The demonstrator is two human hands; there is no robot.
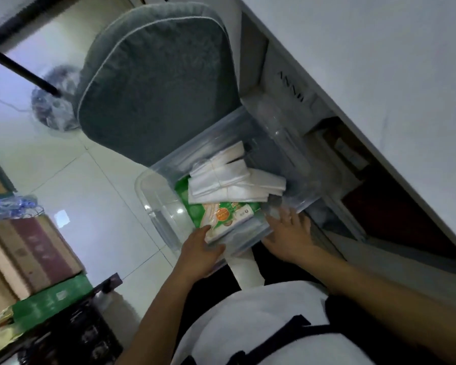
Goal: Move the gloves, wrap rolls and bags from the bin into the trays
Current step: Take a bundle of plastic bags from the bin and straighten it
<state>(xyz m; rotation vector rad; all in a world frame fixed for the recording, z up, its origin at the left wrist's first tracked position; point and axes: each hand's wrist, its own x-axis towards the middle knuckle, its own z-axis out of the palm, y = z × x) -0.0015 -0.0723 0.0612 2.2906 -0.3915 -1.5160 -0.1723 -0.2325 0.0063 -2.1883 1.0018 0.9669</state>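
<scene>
Both hands are steadying the clear bin (153,204), likely to keep it level: the left hand (203,248) is gripping its near rim with curled fingers, while the right hand (290,233) is pressing its right side, fingers spread. White folded bags (221,183) are lying inside on a green pack (221,214).

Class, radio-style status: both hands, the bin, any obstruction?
Left hand grips near rim of clear plastic bin. Right hand open, fingers spread at its corner. White flat packs and green printed packet inside; nothing blocking.
</scene>
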